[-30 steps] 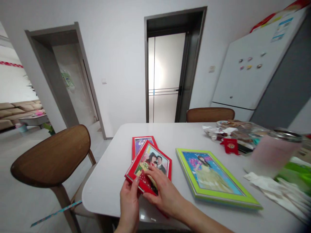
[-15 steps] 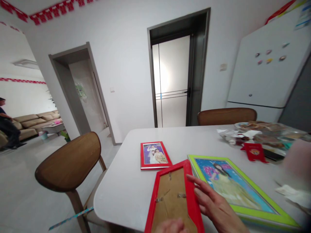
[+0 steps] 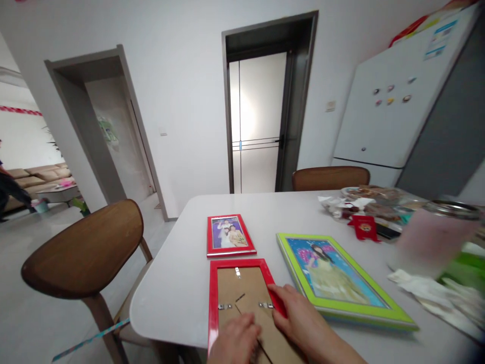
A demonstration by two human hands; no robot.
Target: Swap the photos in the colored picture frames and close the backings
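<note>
A red picture frame (image 3: 213,298) lies back side up at the near edge of the white table, its brown backing and metal clips showing. My right hand (image 3: 303,321) grips its right edge, fingers bent over the rim. On the lower part of the backing rests my left hand (image 3: 237,338), fingers curled and partly blurred; whether they hold anything is unclear. Just beyond sits a second red frame (image 3: 232,235) with a photo of people facing up. To the right lies a larger green frame (image 3: 333,275) with a picture of a person in a yellow dress.
A pink jar (image 3: 435,235), white tissues (image 3: 428,293), a red paper item (image 3: 366,228) and plastic-wrapped food (image 3: 375,194) are on the table's right side. Brown chairs (image 3: 87,247) stand left and behind. A person (image 3: 13,189) is at the far left.
The back-up red frame has moved down and left and now lies flatter. My left hand has come further into view over its backing. The camera view has turned slightly right.
</note>
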